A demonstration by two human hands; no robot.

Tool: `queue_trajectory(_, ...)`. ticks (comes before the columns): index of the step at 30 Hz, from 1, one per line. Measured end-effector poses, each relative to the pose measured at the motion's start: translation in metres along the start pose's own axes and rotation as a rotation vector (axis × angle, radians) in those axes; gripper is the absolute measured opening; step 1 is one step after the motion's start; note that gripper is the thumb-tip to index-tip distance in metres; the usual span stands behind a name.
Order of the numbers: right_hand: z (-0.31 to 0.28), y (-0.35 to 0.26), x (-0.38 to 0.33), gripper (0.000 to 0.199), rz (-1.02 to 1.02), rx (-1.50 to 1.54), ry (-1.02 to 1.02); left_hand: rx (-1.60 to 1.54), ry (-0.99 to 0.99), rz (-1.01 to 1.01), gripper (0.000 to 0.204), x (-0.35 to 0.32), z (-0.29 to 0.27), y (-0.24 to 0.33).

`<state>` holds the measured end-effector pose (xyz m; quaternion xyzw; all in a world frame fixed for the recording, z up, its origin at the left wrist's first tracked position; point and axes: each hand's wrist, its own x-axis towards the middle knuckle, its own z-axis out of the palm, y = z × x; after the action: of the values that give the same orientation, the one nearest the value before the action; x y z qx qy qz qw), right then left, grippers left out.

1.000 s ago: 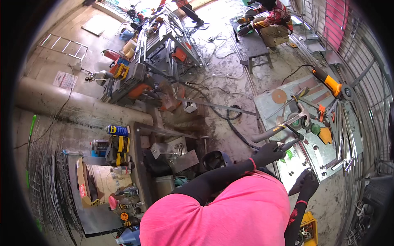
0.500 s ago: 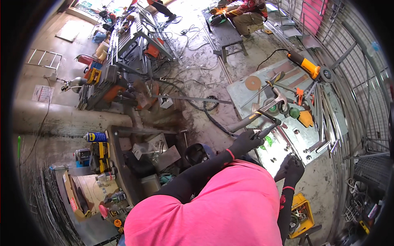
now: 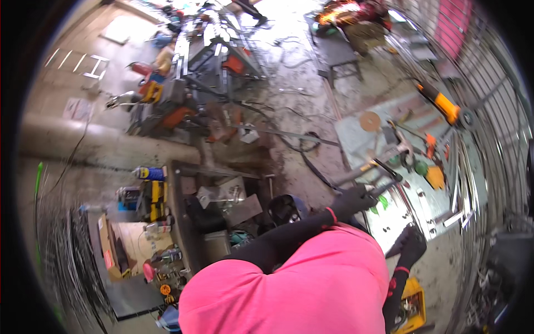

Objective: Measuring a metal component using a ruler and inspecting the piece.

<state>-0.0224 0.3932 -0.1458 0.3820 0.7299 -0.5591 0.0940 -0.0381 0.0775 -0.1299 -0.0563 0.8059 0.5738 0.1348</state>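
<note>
My left hand (image 3: 355, 201), in a black glove, is wrapped round the grey handle of a tool (image 3: 386, 188) with a slim black bar across its far end. A claw hammer (image 3: 404, 147) lies just beyond it. My right hand (image 3: 413, 246), also gloved in black, is closed at the near right edge of the metal-topped table (image 3: 384, 239). Its fingertips point down at the surface; what they hold, if anything, is too small to make out. Between the hands lies a narrow reddish-brown strip (image 3: 405, 201), with several small dark pieces about it.
An orange angle grinder (image 3: 445, 106), a brown disc (image 3: 369, 121) and metal strips (image 3: 460, 178) lie on the table. A yellow crate (image 3: 411, 306) stands beside my right forearm. A black cable (image 3: 314, 164) crosses the floor. Further off, a person works among sparks (image 3: 345, 11) at a bench.
My view has swung, so the whole scene sits further right and lower, with some blur. Both hands keep nearly the same places over the table, the left still gripping the grey-handled tool.
</note>
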Motion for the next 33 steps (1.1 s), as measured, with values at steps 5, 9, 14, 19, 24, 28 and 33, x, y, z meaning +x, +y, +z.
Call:
queue_trajectory(5,-0.002,0.024,0.016,0.023,-0.144,-0.081,0.030,-0.226,-0.011,-0.184,0.041,-0.009,-0.012,0.037)
queue_trajectory(9,-0.002,0.021,0.014,0.024,-0.162,-0.080,0.034,-0.201,-0.007,-0.198,0.039,-0.006,-0.008,0.029)
queue_trajectory(14,-0.002,-0.004,-0.003,0.024,-0.108,-0.098,0.046,-0.280,-0.008,-0.182,0.038,-0.003,-0.005,0.030)
queue_trajectory(19,-0.005,0.002,0.001,0.022,-0.107,-0.087,0.004,-0.311,-0.016,-0.180,0.039,-0.004,-0.003,0.023)
queue_trajectory(24,-0.004,0.033,0.023,0.023,-0.173,-0.102,0.037,-0.243,0.001,-0.222,0.040,-0.006,-0.006,0.035)
queue_trajectory(28,-0.003,0.032,0.021,0.023,-0.163,-0.103,0.032,-0.283,-0.038,-0.184,0.038,-0.003,-0.006,0.031)
queue_trajectory(33,-0.006,0.013,-0.001,0.024,-0.097,0.084,0.010,-0.266,-0.039,-0.157,0.036,-0.002,-0.006,0.030)
